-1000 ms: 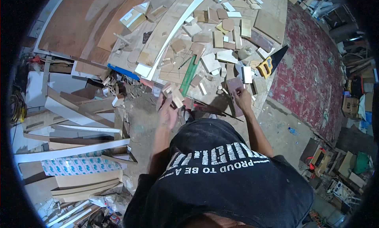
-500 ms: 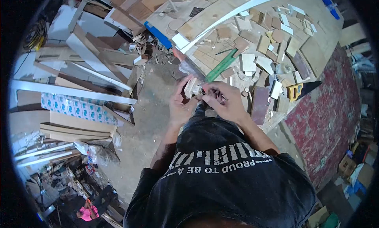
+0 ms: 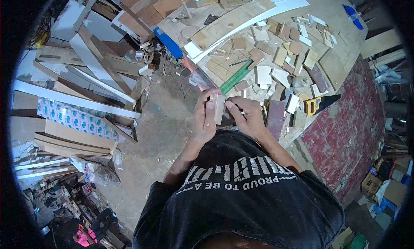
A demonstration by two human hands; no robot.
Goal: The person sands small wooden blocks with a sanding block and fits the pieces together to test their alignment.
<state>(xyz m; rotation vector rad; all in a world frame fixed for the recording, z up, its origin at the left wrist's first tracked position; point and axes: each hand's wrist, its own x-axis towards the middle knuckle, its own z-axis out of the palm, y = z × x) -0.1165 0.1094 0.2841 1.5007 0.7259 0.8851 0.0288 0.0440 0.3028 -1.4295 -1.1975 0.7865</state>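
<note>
My left hand (image 3: 205, 116) is closed round a pale wooden block (image 3: 219, 109), held upright in front of my shirt at the table's edge. Close by on the right, my right hand (image 3: 247, 116) has its thumb and fingers pinched together, fingertips near the block's side. Whatever lies in that pinch is too small to make out. Just beyond the hands, a green ruler (image 3: 236, 80) lies slanted on the worktable, with a pencil (image 3: 238, 63) a little farther off. To the right of my right hand is a dark reddish board (image 3: 276, 119).
A handsaw with a yellow handle (image 3: 312, 106) lies at the table's right edge. Many wood offcuts (image 3: 280, 55) cover the worktable (image 3: 345, 63). A long curved white strip (image 3: 254, 21) crosses its far side. Boards (image 3: 82, 107) are stacked on the left, beside bare floor (image 3: 164, 115).
The block has turned upright in my left hand, which now wraps it from the left. My right hand has drawn slightly away from it. The whole view has shifted a little.
</note>
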